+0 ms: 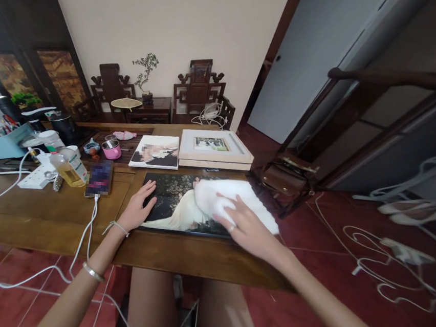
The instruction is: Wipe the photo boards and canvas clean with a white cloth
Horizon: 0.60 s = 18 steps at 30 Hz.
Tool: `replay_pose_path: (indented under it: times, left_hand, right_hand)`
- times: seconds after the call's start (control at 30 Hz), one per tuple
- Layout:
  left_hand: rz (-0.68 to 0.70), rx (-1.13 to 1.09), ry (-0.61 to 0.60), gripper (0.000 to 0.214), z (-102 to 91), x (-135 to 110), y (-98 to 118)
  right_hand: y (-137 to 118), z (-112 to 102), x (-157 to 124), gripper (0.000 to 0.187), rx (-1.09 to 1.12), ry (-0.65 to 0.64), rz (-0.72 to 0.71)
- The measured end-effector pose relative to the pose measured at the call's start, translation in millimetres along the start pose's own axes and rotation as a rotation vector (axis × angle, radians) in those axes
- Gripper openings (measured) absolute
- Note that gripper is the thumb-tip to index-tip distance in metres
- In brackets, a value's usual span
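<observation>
A large dark-edged photo panel (180, 214) lies flat near the front edge of the wooden table (148, 252). It shows a figure in a long pale dress against dark foliage. Fingers apart, my left hand (139, 208) rests on the panel's left end. My right hand (246, 225) grips a bunched white cloth (258, 203) with bent fingers, on the panel's right half. The cloth spreads past the panel's right end and hides much of that side. Just behind are a smaller photo panel (157, 152) and stacked light wooden frames (216, 155).
To the left stand a bottle of yellowish liquid (71, 170), a charging phone (99, 179), a white power strip (38, 177) and a pink cup (111, 149). White cables hang off the front edge. A brown bag (289, 178) sits beyond the table's right end.
</observation>
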<state>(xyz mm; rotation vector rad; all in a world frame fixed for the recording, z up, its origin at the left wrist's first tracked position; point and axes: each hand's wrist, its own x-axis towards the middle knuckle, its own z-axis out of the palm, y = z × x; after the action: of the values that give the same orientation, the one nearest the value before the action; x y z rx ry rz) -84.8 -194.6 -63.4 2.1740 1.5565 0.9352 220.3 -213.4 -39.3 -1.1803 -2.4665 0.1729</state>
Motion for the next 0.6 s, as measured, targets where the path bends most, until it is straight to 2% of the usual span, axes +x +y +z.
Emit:
replay_pose_path:
  times: [0.13, 0.27, 0.4, 0.6]
  left_hand:
    - [0.009, 0.006, 0.002, 0.046, 0.2, 0.7, 0.3]
    - [0.034, 0.003, 0.01, 0.044, 0.7, 0.8, -1.4]
    - [0.043, 0.002, 0.007, 0.044, 0.3, 0.5, -1.9]
    - [0.033, -0.008, 0.0, 0.045, 0.2, 0.1, -1.8]
  right_hand:
    - [-31.9, -10.5, -49.6, 0.026, 0.028, -0.05, -0.089]
    - [-41.2, -14.8, -62.1, 0.024, 0.06, -0.073, -0.13]
    - [-24.2, -10.8, -31.8, 0.03, 0.064, -0.055, -0.067]
    - [23.9, 1.9, 50.1, 0.037, 0.004, -0.045, 0.113]
